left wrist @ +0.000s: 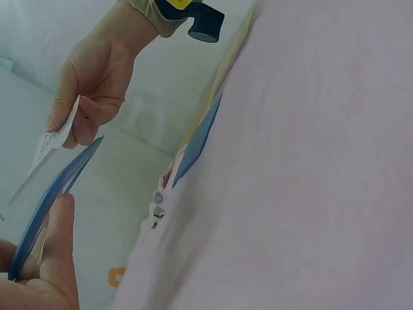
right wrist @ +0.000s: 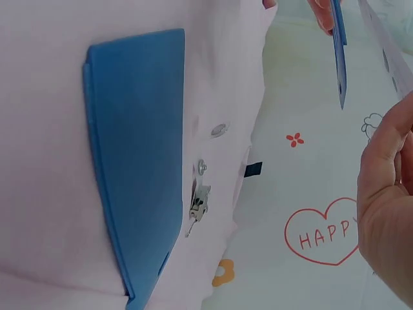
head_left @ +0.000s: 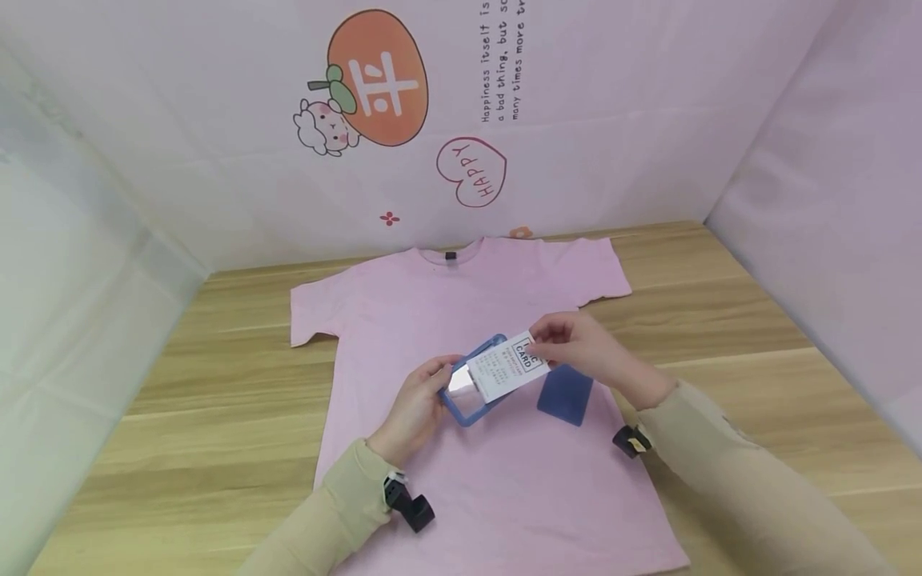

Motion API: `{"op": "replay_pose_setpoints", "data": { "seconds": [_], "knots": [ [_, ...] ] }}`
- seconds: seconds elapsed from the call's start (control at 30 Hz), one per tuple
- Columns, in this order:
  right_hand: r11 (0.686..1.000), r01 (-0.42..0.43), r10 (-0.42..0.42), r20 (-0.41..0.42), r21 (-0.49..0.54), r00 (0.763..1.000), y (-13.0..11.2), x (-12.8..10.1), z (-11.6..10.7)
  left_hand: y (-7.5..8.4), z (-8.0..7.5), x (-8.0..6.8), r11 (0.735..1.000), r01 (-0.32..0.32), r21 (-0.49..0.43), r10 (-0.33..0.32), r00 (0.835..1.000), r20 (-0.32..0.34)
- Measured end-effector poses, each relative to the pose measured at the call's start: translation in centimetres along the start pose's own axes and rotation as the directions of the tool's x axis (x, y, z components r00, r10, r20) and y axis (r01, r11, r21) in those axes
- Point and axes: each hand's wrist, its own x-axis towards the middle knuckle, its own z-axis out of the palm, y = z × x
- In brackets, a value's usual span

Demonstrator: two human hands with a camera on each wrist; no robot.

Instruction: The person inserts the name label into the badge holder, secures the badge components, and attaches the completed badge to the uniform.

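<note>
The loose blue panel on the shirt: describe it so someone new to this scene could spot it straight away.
Start at the pink T-shirt spread flat on the wooden table. Just below the right hand, a dark blue panel lies flat on the fabric. Unlike the blue frame gripped by the left hand, it is solid and nobody holds it.

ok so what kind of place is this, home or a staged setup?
Likely a staged recording booth, not a home: a wooden tabletop walled in by pale sheets, a pink backdrop with cartoon stickers, and a pink T-shirt laid flat under the left hand and right hand.
</note>
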Motion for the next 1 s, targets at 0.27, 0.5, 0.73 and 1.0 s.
{"op": "replay_pose_setpoints", "data": {
  "seconds": [0.27, 0.5, 0.73, 1.0],
  "knots": [
    [0.999, 0.021, -0.021, -0.007, -0.050, 1.000, 0.0, 0.4, 0.7, 0.0, 0.1, 0.1, 1.000, 0.008, 0.007, -0.008, 1.000, 0.028],
    [0.997, 0.045, -0.047, -0.024, -0.070, 0.999, 0.1, 0.4, 1.1, 0.0, 0.2, 0.1, 1.000, 0.002, 0.030, -0.003, 0.999, 0.032],
    [0.995, 0.046, -0.048, -0.017, -0.088, 0.999, 0.0, 0.5, 1.6, 0.0, 0.1, -0.1, 0.998, 0.009, 0.054, -0.010, 1.000, 0.026],
    [0.991, 0.064, -0.066, -0.011, -0.118, 0.998, -0.1, 0.5, 2.2, 0.1, 0.2, -0.2, 0.998, 0.017, 0.065, -0.020, 0.999, 0.035]
  ]
}}
